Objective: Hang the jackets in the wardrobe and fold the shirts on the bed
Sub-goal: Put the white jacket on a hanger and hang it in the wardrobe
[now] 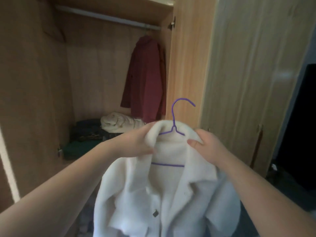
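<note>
The left hand point(142, 142) is pinching the collar of the jacket point(164, 194) before the open wardrobe point(34, 82). The purple hanger point(174, 127) is sitting inside the neck, hook free. The right hand point(203, 144) is pinching the other collar side. The fleece looks soft, light and floppy; holding at the hook would probably steer it better.

A white jacket point(164, 190) of thick, fleecy matt cloth hangs on a thin purple hanger point(174, 124) with a smooth coated look. The wardrobe point(188, 57) shows light wood-grain panels, its closed door point(248, 82) carrying a faint sheen. A maroon jacket point(145, 79) of soft matt cloth hangs from a pale, smooth rail point(106, 18).
</note>
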Motion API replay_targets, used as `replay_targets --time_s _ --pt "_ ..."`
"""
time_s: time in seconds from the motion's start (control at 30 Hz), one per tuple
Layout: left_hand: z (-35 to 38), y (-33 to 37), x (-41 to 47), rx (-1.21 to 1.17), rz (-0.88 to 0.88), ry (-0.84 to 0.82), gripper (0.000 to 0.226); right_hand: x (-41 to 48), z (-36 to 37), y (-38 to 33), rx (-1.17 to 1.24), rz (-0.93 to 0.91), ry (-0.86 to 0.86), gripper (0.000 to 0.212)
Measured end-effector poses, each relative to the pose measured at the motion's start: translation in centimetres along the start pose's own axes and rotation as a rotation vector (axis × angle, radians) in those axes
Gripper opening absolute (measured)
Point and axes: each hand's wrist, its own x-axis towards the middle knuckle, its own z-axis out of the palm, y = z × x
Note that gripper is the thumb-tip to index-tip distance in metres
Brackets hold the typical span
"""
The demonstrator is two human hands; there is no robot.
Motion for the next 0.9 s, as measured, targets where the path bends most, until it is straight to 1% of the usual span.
replay_targets --time_s 0.03,0.07,0.13,0.17,0.23,0.27,0.37,0.47,0.5,0.53,0.6,0.63,0.73,0.77,0.83,0.9 --pt "0.3 -0.4 -0.2 -0.125 0.017 0.060 0.080 0.5 0.6 -0.1 0.006 -0.006 0.022 0.026" --pt "0.6 -1.2 -0.2 -0.178 -0.003 0.145 0.077 1.0 1.2 -0.3 0.005 -0.016 0.023 0.030" --pt "0.4 -2.3 -0.3 -0.150 -0.108 0.281 0.066 1.7 1.8 -0.4 0.018 -0.021 -0.047 0.022" --pt "0.0 -3.1 -0.4 -0.107 -0.177 0.308 0.061 2.2 2.1 -0.3 0.021 -0.021 -0.114 0.018" --pt "-0.7 -4.1 -0.4 -0.053 -0.274 0.304 0.054 3.2 2.9 0.1 0.013 -0.033 -0.222 0.012" --pt "-0.9 -4.7 -0.4 -0.048 -0.298 0.293 0.052 3.6 3.2 0.4 0.009 -0.050 -0.248 0.011" --pt "-1.7 -6.2 -0.2 -0.011 -0.332 0.286 0.062 5.6 5.1 1.7 0.020 -0.077 -0.234 0.025" --pt "-2.8 -8.6 0.1 0.005 -0.275 0.271 0.066 7.9 8.0 3.5 0.005 -0.111 -0.203 0.046" --pt "-3.2 -9.4 0.2 0.024 -0.262 0.244 0.064 8.9 9.0 3.8 0.006 -0.109 -0.176 0.048" --pt "-3.4 -10.2 0.5 0.066 -0.259 0.207 0.065 9.9 10.0 4.0 0.035 -0.111 -0.144 0.041" --pt "-3.9 -11.3 1.7 0.204 -0.293 0.134 0.069 13.0 11.8 4.1 0.098 -0.114 -0.096 0.015" --pt "-4.2 -11.7 2.6 0.292 -0.327 0.119 0.066 14.8 12.7 4.0 0.131 -0.124 -0.084 0.013" --pt "-5.1 -12.6 5.8 0.598 -0.404 0.187 0.056 20.3 14.5 3.3 0.173 -0.213 -0.032 0.030" --pt "-5.7 -12.9 6.8 0.659 -0.426 0.216 0.053 22.2 14.8 2.9 0.173 -0.254 -0.019 0.031" --pt "-7.4 -13.9 8.4 0.701 -0.483 0.274 0.048 26.1 15.4 2.5 0.164 -0.334 0.002 0.029" --pt "-9.4 -15.0 9.6 0.640 -0.562 0.300 0.045 30.0 16.1 2.1 0.152 -0.411 0.018 0.035"
